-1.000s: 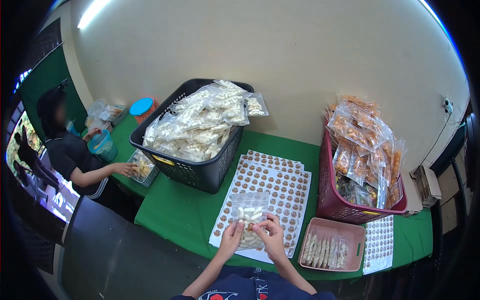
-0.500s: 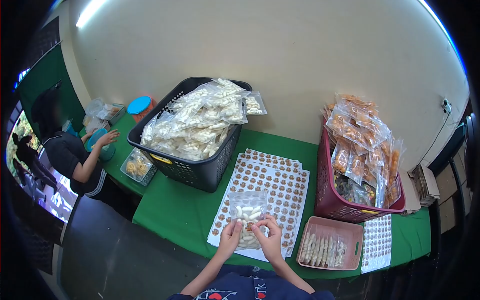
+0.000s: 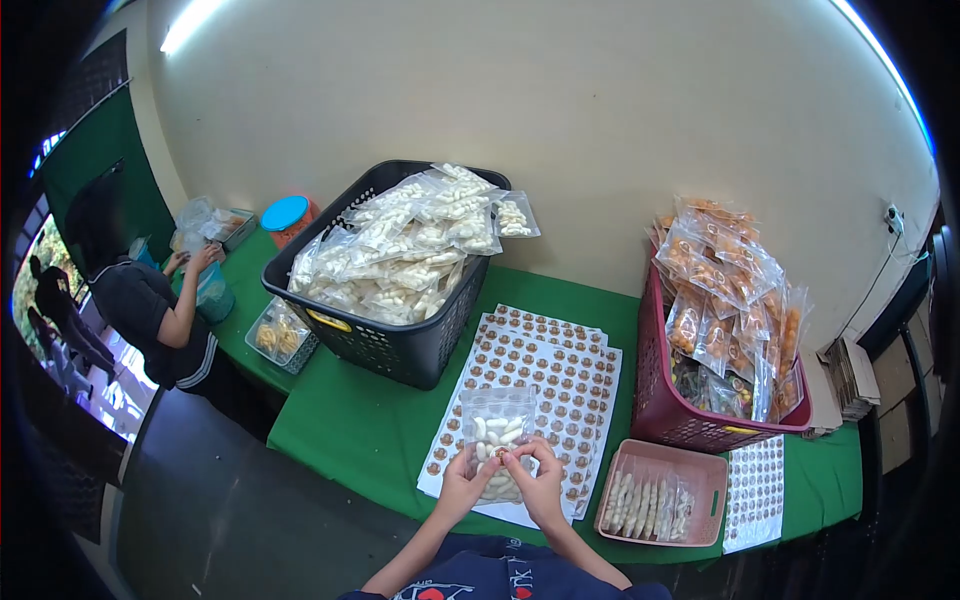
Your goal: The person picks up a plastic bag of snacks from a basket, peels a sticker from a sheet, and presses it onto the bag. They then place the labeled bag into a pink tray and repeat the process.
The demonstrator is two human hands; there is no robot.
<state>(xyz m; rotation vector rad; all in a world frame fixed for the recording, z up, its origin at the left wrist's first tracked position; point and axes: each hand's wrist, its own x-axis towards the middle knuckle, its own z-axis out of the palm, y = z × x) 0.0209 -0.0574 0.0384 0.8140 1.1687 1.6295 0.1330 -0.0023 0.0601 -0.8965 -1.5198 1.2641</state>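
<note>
A clear plastic bag (image 3: 498, 410) of white, stick-shaped pieces is held upright over the sticker sheets (image 3: 570, 390). My left hand (image 3: 462, 488) grips its left side, and my right hand (image 3: 541, 488) closes on its right side. Both thumbs meet on the bag's front at a small round brown sticker (image 3: 501, 453), which they partly cover. Fingers behind the bag are hidden. The sheets under it are white with rows of round brown stickers.
A black basket (image 3: 400, 350) heaped with similar bags stands at the left. On the right are a maroon basket (image 3: 690, 425) of orange snack bags and a pink tray (image 3: 712, 500) of filled bags. Another person (image 3: 140, 310) works at the far left beside a teal container (image 3: 213, 300).
My thumbs have come together over the sticker on the bag; before, they were slightly apart. The other person's hands have moved closer together above the container. The view has shifted slightly.
</note>
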